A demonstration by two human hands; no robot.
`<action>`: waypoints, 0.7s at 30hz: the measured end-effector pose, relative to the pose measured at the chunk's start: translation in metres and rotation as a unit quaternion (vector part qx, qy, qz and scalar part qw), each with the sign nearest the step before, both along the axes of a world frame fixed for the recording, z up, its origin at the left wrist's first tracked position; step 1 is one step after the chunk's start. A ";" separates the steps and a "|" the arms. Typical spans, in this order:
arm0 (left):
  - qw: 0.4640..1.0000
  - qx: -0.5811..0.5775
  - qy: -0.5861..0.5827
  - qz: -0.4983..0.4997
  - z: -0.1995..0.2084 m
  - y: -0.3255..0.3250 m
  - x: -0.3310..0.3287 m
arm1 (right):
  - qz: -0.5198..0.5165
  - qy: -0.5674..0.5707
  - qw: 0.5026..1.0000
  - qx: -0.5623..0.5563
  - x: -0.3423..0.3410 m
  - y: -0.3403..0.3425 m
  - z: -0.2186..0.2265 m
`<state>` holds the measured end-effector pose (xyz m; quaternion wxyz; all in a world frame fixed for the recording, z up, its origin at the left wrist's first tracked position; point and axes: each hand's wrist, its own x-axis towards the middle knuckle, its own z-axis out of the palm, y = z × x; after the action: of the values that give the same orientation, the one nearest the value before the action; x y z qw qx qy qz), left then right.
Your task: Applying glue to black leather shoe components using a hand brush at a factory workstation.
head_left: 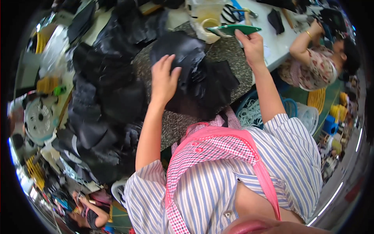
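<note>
Black sheets [179,48] under left hand [164,80], with fingers spread; can't tell contact. Green tool [242,29] pinched in right hand [253,45], free end by yellowish tub [204,11] just beyond. Bare speckled slab [242,58] between sheets and right wrist, slab edge close by that wrist. Black pile [109,74] close on left of left forearm; little room there, more toward right hand.

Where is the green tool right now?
In the head view, the green tool is in the person's right hand, right of top centre, its left end by the yellowish tub.
</note>
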<state>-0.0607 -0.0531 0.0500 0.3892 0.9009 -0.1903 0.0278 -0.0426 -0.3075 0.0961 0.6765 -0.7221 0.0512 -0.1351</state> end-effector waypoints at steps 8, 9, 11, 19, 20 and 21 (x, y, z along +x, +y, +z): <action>0.971 -0.083 0.197 -0.105 -0.026 -0.041 0.026 | -0.101 -0.113 0.889 -0.432 0.030 -0.018 -0.042; 0.949 -0.167 0.252 -0.089 -0.025 -0.041 0.029 | -0.118 -0.088 0.877 -0.457 0.035 -0.020 -0.054; 0.907 -0.273 0.317 -0.042 -0.021 -0.032 0.032 | -0.124 -0.028 0.864 -0.488 0.041 -0.017 -0.066; 0.997 0.057 0.047 -0.005 -0.064 0.005 0.079 | 0.027 0.261 0.963 -0.067 -0.089 0.036 -0.080; 0.997 0.058 0.046 -0.012 -0.059 -0.003 0.079 | 0.061 0.339 0.938 -0.031 -0.105 0.052 -0.089; 0.990 0.127 0.060 0.020 -0.054 -0.012 0.076 | 0.080 0.366 0.925 0.064 -0.114 0.068 -0.100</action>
<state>0.0157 -0.0654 -0.0037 0.2816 0.9467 -0.1507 -0.0427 -0.1565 -0.2391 -0.0039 0.6644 -0.6780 0.2455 0.1967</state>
